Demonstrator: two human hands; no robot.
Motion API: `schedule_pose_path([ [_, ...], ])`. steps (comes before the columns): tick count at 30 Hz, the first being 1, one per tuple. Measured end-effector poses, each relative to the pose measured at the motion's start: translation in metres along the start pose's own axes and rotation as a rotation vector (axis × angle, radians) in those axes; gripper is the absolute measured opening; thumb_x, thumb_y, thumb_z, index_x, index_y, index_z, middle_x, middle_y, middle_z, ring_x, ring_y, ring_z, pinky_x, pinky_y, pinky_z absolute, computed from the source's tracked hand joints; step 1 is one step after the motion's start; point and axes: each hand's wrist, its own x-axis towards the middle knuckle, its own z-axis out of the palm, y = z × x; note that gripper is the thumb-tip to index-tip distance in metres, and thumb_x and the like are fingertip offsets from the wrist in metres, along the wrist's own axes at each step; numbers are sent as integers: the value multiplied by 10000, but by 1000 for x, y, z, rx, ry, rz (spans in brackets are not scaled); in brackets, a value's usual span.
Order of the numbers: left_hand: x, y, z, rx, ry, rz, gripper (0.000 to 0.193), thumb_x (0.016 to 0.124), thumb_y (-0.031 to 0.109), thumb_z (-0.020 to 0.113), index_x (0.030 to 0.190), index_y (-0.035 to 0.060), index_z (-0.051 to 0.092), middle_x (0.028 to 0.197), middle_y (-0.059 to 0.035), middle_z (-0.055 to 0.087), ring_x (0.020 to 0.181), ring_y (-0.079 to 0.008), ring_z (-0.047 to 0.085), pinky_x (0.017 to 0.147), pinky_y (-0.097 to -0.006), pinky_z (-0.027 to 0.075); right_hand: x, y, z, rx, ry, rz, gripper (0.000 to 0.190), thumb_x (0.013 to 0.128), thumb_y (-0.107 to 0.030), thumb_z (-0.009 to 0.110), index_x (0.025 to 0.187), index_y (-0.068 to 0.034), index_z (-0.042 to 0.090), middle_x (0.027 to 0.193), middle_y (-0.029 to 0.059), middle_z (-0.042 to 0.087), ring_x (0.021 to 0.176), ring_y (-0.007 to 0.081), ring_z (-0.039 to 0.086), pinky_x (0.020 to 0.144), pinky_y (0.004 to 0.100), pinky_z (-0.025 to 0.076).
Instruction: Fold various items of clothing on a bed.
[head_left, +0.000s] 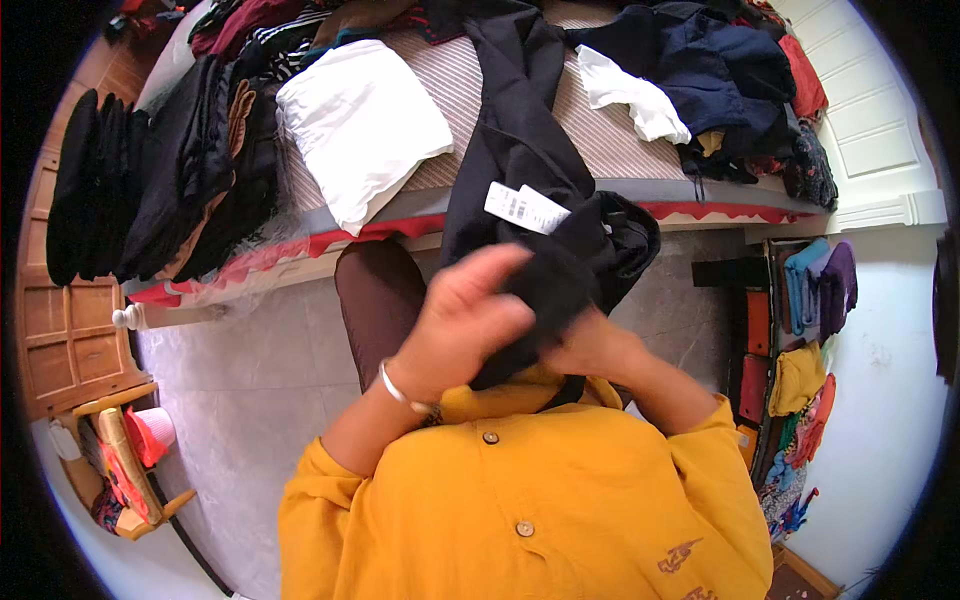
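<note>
Black trousers (517, 142) run from the bed down to my lap, with a white barcode tag (527, 208) on them. My right hand (592, 345) grips a bunched part of the black cloth, its fingers partly hidden by the fabric. Blurred, my left hand (465, 322) is beside the same cloth, thumb and fingers apart; whether it touches the fabric is unclear. A white bangle (391, 381) circles the left wrist. More of the black garment (630, 232) hangs bunched past the bed's edge, right of the tag.
A folded white garment (364, 127) lies left on the bed (600, 154), near stacked black clothes (180, 157). To the right are a small white cloth (630, 94) and dark blue clothing (720, 67). A shelf with folded clothes (796, 379) stands right; a wooden chair (131, 472) stands left.
</note>
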Motion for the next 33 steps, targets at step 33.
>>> schedule_pose_path([
  [33,-18,-23,27,1116,-266,278,305,687,26,675,983,9,607,910,-148,566,848,-332,552,738,-399,468,-12,57,18,-118,247,83,365,850,-181,612,1194,-67,567,1252,175,551,1121,290,551,961,406,412],
])
